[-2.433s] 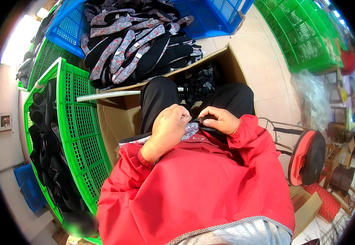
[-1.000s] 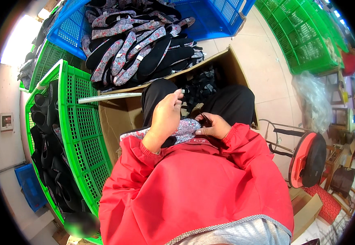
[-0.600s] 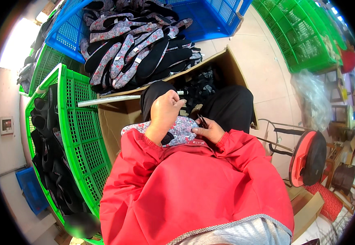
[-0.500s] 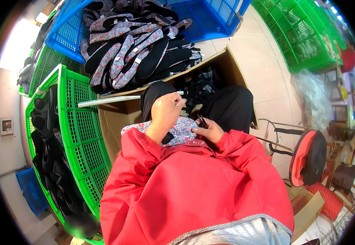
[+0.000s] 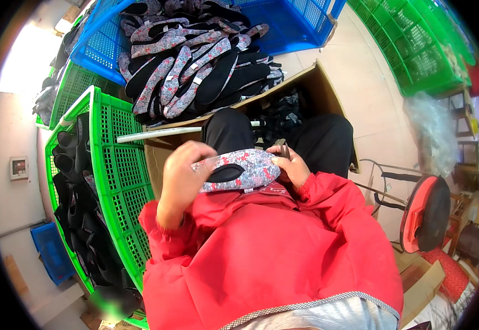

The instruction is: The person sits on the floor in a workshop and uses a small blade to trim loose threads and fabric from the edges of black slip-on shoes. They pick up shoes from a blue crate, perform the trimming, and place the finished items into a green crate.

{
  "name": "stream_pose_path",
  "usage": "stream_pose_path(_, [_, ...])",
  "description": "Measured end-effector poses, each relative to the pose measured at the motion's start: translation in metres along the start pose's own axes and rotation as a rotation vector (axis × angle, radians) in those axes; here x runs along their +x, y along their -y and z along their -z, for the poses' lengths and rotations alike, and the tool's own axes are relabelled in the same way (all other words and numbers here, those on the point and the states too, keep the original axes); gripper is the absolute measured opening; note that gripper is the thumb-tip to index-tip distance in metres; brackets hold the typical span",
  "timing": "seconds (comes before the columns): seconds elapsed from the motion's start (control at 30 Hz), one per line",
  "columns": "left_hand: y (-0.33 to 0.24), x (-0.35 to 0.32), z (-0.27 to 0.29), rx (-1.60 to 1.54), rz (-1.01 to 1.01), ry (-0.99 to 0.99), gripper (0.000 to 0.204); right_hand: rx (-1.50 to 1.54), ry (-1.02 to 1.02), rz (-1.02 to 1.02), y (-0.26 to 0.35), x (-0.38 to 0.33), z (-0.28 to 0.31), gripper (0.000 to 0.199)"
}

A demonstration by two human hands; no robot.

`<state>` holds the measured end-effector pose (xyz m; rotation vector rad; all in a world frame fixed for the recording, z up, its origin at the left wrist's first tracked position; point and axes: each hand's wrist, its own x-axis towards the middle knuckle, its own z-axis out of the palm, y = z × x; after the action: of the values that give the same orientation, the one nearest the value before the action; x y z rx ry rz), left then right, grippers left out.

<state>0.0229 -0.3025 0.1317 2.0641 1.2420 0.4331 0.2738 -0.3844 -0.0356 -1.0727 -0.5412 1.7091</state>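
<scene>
Over my lap lies a floral slipper (image 5: 253,168), grey and white with red spots and a black opening facing up. My left hand (image 5: 181,173) grips its left end, the fingers curled over the fabric and slightly blurred. At the other end, my right hand (image 5: 293,166) pinches the tip between thumb and fingers. A dark pair of small thread snips (image 5: 285,152) also sits in the right hand, pointing upward. Whether the snips' blades are apart I cannot tell.
Ahead, a blue crate (image 5: 99,55) overflows with floral and black slippers (image 5: 195,77). An open cardboard box (image 5: 327,91) with black scraps stands around my knees, a white rod (image 5: 159,133) across it. A green crate (image 5: 121,181) of dark slippers is at left, a red-and-black stool (image 5: 424,214) at right.
My left hand has come down and left from above the slipper and now grips its left end. The slipper is turned with its opening in full view. The right hand keeps its hold.
</scene>
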Motion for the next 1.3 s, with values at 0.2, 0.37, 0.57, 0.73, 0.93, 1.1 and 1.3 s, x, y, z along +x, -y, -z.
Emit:
stream_pose_path(0.2, [-0.016, -0.021, -0.034, 0.527, -0.319, -0.003, 0.060, 0.057, -0.039, -0.246, 0.034, 0.009, -0.010, 0.021])
stream_pose_path(0.37, [-0.006, -0.022, -0.038, 0.475, -0.222, -0.046, 0.047, 0.146, -0.089, -0.227, 0.044, 0.008, -0.014, 0.019])
stream_pose_path(0.57, [0.001, -0.021, -0.034, -0.085, 0.171, -0.003, 0.044, 0.142, -0.203, -0.157, 0.040, 0.009, -0.011, 0.021])
stream_pose_path(0.73, [0.036, -0.020, -0.048, -0.392, 0.334, 0.128, 0.038, 0.095, -0.236, -0.109, 0.028, 0.007, -0.013, 0.018])
stream_pose_path(0.93, [0.039, -0.016, -0.057, -0.130, 0.327, 0.082, 0.040, -0.178, -0.234, 0.199, 0.014, 0.013, -0.006, 0.028])
stream_pose_path(1.1, [0.027, -0.014, -0.058, 0.058, 0.306, 0.048, 0.040, -0.577, -0.296, 0.330, 0.019, 0.005, -0.019, 0.034])
stream_pose_path(1.3, [0.020, -0.015, -0.061, 0.137, 0.318, 0.040, 0.041, -0.629, -0.196, 0.508, 0.008, 0.005, -0.041, 0.033])
